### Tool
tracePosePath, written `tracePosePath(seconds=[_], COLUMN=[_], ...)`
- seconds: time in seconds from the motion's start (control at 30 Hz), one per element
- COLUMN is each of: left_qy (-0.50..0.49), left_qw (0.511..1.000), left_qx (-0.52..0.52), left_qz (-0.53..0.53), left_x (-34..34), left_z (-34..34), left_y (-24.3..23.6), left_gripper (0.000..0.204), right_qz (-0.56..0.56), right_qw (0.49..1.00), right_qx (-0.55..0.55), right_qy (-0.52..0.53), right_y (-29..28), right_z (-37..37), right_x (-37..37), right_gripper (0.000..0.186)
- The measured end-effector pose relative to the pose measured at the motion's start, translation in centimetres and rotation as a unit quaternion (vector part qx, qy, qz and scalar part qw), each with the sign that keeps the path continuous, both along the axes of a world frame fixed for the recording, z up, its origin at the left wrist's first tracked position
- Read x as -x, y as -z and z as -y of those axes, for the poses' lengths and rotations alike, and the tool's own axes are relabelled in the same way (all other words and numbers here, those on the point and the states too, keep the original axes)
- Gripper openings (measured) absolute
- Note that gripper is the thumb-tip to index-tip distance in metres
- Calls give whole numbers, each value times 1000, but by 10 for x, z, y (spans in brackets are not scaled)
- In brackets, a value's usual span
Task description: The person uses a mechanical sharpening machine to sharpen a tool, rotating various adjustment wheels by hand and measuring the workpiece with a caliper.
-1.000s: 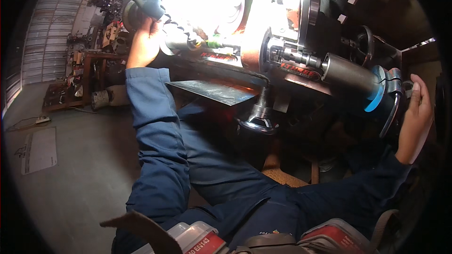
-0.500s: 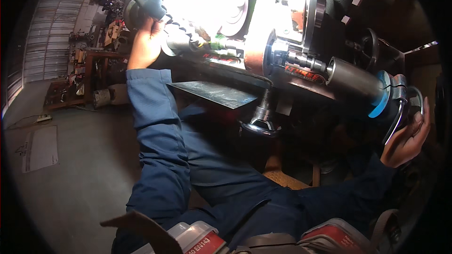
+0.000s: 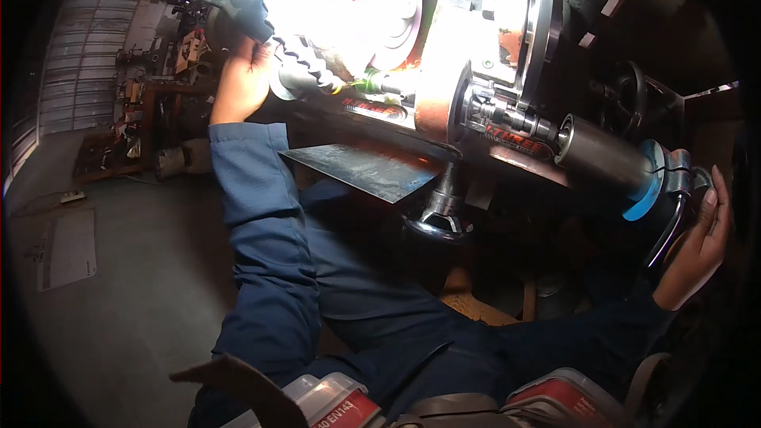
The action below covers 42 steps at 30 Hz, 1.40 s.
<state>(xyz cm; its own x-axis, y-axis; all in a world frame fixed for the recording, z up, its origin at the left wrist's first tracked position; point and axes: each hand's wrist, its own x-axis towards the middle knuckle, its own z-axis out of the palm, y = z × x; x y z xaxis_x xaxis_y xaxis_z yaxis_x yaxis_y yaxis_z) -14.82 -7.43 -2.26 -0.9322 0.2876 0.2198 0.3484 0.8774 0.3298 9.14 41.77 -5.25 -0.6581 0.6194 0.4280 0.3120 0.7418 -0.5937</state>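
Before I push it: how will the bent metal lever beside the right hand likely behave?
The lever is probably stiff, being metal rod; its shine suggests slipperiness. It would likely swing, not lift free, since its upper end meets the collar.

The cylinder (image 3: 606, 160) is dark metal, smooth and dull, with a blue ring (image 3: 650, 186) at its end that looks smooth, its material uncertain. Beside that, the bent rod (image 3: 671, 230) is glossy bare metal, as is the small handwheel (image 3: 437, 230). The flat plate (image 3: 361, 169) appears to be sheet metal, satin and scuffed. The left sleeve (image 3: 258, 190) is matt, creased woven cloth; the red-labelled case (image 3: 317, 387) looks like clear, shiny plastic. The wall (image 3: 79, 71) is ribbed, metal-like sheeting.
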Motion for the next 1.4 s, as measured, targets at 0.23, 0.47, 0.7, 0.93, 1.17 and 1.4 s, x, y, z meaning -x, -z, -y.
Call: tracePosePath(seconds=[0.23,0.47,0.7,0.93,1.17,1.4], left_qy=[-24,34,38,60,12,11], left_qw=[998,999,998,997,999,998], left_qx=[52,24,24,12,37,53], left_qz=[11,-34,-35,-49,-17,-28], left_x=[6,4,4,0,2,2], left_z=[11,4,6,1,4,5], left_y=[4,4,4,2,1,2], left_gripper=[23,25,26,27,25,26], right_qz=[98,134,-12,-106,25,69], right_qw=[995,990,999,986,998,995], right_qx=[18,-13,30,117,11,59], right_qy=[21,43,42,50,64,46], right_y=[-8,-8,4,14,-1,-7], right_z=[-9,-12,8,15,4,-3], right_x=[6,9,0,-4,3,8], right_gripper=[35,37,37,36,35,36])
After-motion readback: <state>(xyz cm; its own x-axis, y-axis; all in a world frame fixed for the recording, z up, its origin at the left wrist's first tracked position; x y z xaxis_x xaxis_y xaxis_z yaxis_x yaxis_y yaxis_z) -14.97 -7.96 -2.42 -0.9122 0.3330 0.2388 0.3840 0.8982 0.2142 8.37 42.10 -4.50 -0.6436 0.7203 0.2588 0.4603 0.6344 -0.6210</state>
